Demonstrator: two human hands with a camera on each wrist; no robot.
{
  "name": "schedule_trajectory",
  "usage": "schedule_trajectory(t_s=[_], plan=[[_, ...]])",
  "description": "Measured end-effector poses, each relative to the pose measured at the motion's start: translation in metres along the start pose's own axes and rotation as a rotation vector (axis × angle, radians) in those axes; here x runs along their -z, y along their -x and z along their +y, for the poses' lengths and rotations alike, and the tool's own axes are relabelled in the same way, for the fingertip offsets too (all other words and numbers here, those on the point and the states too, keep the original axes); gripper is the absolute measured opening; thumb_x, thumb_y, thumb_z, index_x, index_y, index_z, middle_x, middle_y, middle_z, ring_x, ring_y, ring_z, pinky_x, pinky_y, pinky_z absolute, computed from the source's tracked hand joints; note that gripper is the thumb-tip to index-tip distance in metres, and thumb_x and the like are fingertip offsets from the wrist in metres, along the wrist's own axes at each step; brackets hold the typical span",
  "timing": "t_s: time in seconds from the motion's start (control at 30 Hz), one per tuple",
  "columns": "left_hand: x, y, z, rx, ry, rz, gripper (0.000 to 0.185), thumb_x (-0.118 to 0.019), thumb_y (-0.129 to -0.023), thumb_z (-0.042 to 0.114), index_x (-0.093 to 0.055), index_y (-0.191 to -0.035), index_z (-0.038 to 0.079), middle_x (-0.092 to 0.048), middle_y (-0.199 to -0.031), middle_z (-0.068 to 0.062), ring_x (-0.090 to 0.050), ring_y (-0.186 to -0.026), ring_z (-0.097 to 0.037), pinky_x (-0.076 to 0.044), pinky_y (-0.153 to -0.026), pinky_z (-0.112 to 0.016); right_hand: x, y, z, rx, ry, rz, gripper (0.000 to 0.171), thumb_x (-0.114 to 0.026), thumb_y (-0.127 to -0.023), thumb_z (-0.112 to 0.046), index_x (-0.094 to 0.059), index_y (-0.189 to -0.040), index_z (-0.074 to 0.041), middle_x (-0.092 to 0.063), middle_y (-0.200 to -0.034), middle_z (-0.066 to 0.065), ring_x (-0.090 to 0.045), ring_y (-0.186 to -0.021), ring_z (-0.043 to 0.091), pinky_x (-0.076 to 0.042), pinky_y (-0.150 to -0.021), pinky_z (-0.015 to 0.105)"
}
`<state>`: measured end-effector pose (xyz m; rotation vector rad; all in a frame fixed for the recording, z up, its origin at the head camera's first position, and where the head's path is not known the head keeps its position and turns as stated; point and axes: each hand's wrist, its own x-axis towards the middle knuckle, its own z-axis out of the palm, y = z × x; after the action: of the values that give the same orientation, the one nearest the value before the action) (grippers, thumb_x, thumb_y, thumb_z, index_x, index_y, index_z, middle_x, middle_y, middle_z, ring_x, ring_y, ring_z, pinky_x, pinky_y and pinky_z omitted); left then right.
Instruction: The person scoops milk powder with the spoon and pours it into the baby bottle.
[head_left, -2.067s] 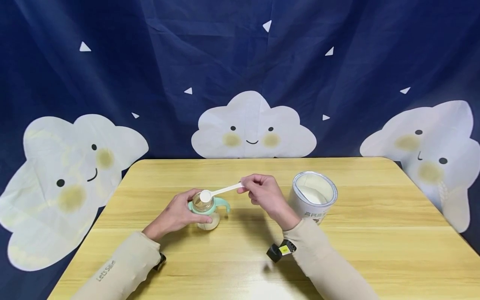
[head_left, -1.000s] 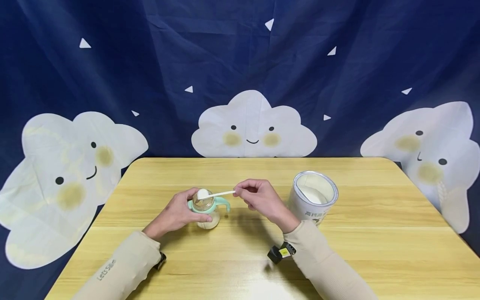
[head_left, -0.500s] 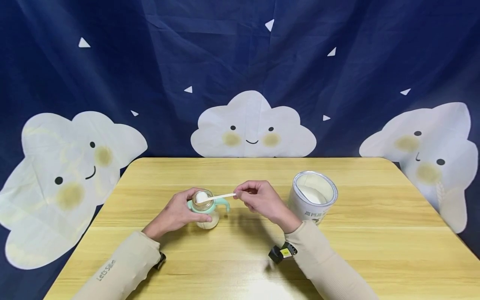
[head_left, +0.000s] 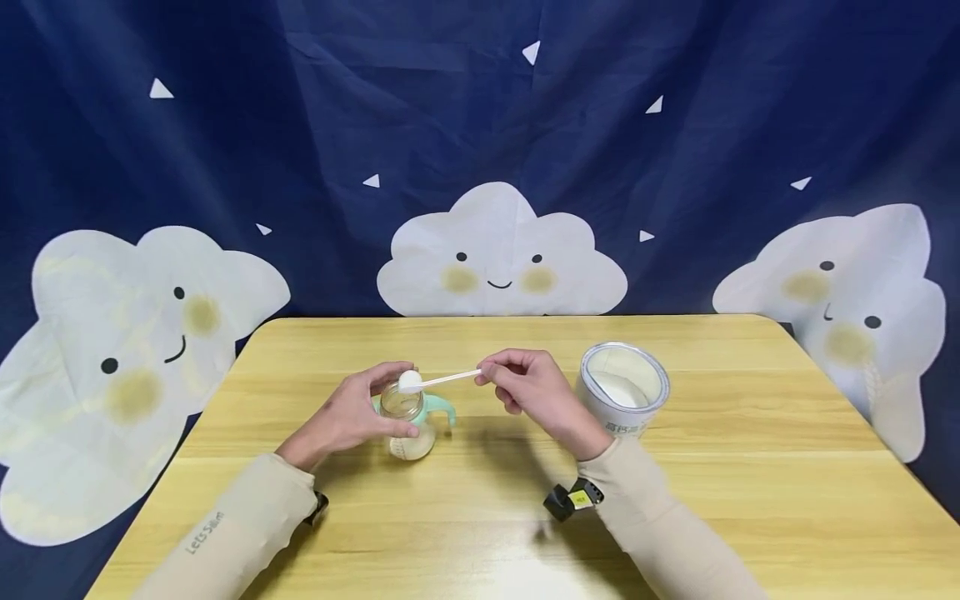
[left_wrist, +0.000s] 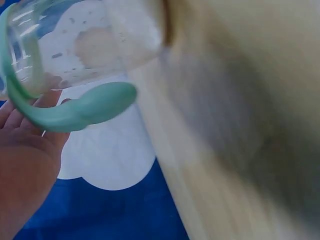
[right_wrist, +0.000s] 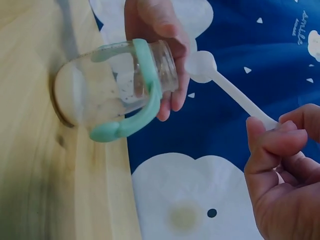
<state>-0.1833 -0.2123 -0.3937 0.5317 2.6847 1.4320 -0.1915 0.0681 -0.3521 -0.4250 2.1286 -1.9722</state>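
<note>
The left hand (head_left: 352, 417) grips a clear round bottle (head_left: 405, 417) with green handles. The right hand (head_left: 528, 392) pinches a slim white plastic spoon (head_left: 438, 381), apparently empty, above its rim; bare wooden table (head_left: 480, 517) surrounds them.

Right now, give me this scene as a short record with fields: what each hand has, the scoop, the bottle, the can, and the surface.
left hand: grips the bottle near its neck
right hand: pinches the scoop handle's end
scoop: white, bowl just above the bottle mouth
bottle: clear glass, teal handles, no lid, upright on the table, some pale powder at the bottom
can: open, white powder inside, right of the right hand
table: light wood
backdrop: dark blue with white clouds
</note>
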Motion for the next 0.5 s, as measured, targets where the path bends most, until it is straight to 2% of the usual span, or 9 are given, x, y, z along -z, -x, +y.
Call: schedule_trajectory(t_s=[0.2,0.5], plan=[[0.003,-0.004,0.009,-0.043,0.033,-0.02,0.087,-0.093,-0.07,0.023,-0.05,-0.144,0.004,-0.055,-0.143,-0.011,-0.048,-0.135,-0.032,-0.037,-0.111,-0.049,0.007,0.004,-0.007,0.016,-0.015,0.046,0.02,-0.059,-0.098,-0.007,-0.069,-0.105,0.01,-0.07,-0.081,0.002,-0.045,-0.055,0.008,-0.037,-0.047,0.019],[0.005,-0.009,0.022,-0.078,0.04,-0.025,0.088,-0.092,-0.072,0.02,-0.048,-0.145,0.002,-0.052,-0.146,-0.011,-0.046,-0.137,-0.028,-0.034,-0.113,-0.052,0.018,0.01,-0.013,0.016,-0.025,0.113,0.02,-0.063,-0.098,-0.01,-0.071,-0.102,0.008,-0.069,-0.078,0.0,-0.044,-0.056,0.009,-0.038,-0.049,0.019]])
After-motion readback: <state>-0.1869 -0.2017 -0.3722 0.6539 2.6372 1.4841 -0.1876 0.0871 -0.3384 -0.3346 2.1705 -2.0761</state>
